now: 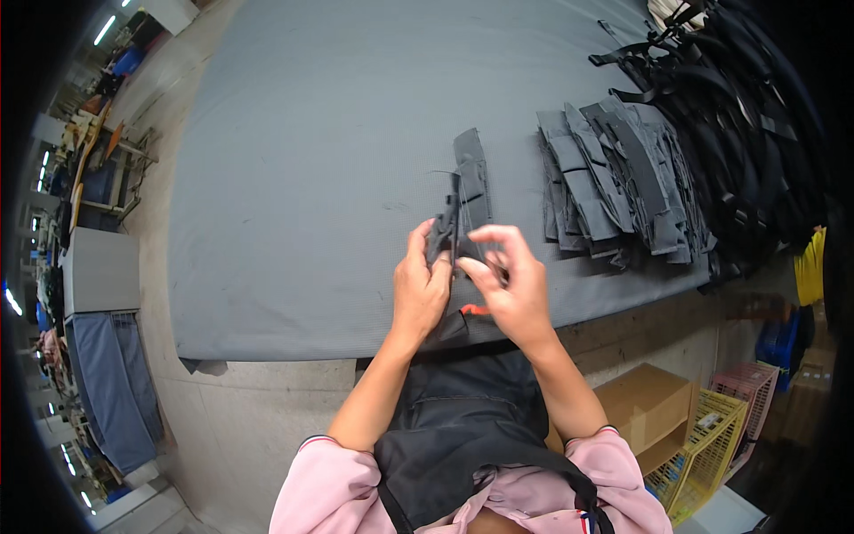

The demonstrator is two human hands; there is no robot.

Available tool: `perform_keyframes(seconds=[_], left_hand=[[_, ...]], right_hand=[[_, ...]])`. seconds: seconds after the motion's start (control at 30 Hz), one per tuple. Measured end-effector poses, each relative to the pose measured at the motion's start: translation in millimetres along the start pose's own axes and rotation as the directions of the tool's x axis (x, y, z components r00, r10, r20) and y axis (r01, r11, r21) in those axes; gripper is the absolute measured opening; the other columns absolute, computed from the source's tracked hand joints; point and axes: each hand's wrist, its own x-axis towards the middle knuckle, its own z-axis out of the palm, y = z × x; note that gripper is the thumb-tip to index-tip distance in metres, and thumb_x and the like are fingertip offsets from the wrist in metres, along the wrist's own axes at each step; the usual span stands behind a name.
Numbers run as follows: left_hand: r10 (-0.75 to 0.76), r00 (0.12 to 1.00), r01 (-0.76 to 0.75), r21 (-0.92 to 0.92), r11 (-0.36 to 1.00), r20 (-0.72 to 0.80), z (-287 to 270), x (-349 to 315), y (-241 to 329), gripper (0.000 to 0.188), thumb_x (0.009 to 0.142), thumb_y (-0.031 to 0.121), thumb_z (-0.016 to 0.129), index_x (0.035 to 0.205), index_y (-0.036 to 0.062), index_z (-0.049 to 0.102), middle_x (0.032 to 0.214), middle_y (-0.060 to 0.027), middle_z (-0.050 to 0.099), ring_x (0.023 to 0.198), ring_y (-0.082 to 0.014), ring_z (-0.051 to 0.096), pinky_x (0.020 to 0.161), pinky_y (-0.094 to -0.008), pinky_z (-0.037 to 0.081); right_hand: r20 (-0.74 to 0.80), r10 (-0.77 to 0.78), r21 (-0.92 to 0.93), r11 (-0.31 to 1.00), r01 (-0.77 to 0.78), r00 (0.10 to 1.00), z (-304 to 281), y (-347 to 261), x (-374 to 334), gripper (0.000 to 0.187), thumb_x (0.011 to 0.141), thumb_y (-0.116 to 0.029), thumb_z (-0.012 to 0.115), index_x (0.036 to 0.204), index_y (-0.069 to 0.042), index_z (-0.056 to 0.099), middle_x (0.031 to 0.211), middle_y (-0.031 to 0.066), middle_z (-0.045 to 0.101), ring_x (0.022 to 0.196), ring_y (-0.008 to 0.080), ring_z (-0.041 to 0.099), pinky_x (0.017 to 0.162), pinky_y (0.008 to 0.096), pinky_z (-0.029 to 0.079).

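Note:
My left hand (421, 289) is closed around a dark grey sewn fabric strip (452, 209), held on edge above the table. A thin thread-like line sticks out from its top. On the strip's other side is my right hand (518, 289), with its thumb tip against the fabric and its index fingertip a little apart from the thumb. Its other fingers curl around something dark that I cannot make out. Just beyond the hands, a similar grey fabric strip (471, 169) lies flat. Below them, near the table edge, shows a small orange piece (475, 310), mostly hidden.
A grey cloth covers the large table (302, 178). To the right lies a pile of grey sewn strips (614, 178), beside a heap of black straps (738, 133). A cardboard box (645, 400) and a yellow wire crate (712, 445) stand below the table's right edge.

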Motion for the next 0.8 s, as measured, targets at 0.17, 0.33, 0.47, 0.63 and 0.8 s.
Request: perform_keyframes(seconds=[0.17,0.33,0.47,0.63,0.8], left_hand=[[0.181,0.983,-0.179,0.200,0.963,0.010,3,-7,4,0.052,0.083,0.003,0.052,0.133,0.0006,0.036,0.115,-0.0197,0.056,0.093,-0.0244,0.063,0.079,-0.0342,0.050],[0.037,0.998,-0.031,-0.118,0.992,0.046,1,-13,-3,0.059,0.081,-0.006,0.049,0.136,-0.0002,0.028,0.132,-0.0215,0.042,0.106,-0.0254,0.058,0.088,-0.0344,0.048],[0.052,0.996,-0.058,-0.098,0.994,-0.068,3,-18,-4,0.049,0.078,-0.009,0.042,0.126,-0.0009,0.038,0.120,-0.0233,0.054,0.107,-0.0274,0.059,0.089,-0.0345,0.047],[0.259,0.961,-0.213,0.340,0.916,-0.096,-26,-10,9,0.028,0.082,-0.005,0.042,0.104,-0.0026,0.060,0.090,-0.0065,0.065,0.073,-0.0065,0.052,0.067,-0.0221,0.044],[0.162,0.985,-0.170,0.183,0.968,0.056,-45,-14,8,0.017,0.085,0.003,0.055,0.099,-0.0028,0.062,0.088,-0.0087,0.064,0.072,-0.0105,0.056,0.067,-0.0232,0.044]], right_hand=[[0.026,0.125,0.027,0.992,-0.125,0.992,16,7,11,0.043,0.079,-0.013,0.068,0.112,-0.001,0.043,0.071,0.0045,0.058,0.059,0.0134,0.053,0.058,0.0284,0.045],[0.091,0.144,-0.023,0.989,-0.143,0.985,10,33,20,0.050,0.073,-0.010,0.070,0.117,-0.003,0.048,0.076,0.0034,0.052,0.061,0.0118,0.050,0.058,0.0277,0.045],[-0.091,-0.252,-0.184,0.955,0.233,0.963,27,42,19,0.046,0.070,-0.002,0.063,0.115,-0.003,0.053,0.083,0.0081,0.056,0.067,0.0260,0.059,0.064,0.0362,0.050],[-0.036,-0.232,-0.354,0.913,0.204,0.972,18,27,29,0.029,0.065,0.002,0.053,0.094,-0.001,0.060,0.087,0.0117,0.062,0.077,0.0353,0.060,0.066,0.0401,0.049],[0.113,-0.017,-0.269,0.962,0.047,0.993,3,27,27,0.029,0.065,0.004,0.050,0.092,0.004,0.059,0.068,0.0078,0.058,0.058,0.0200,0.056,0.055,0.0283,0.043]])
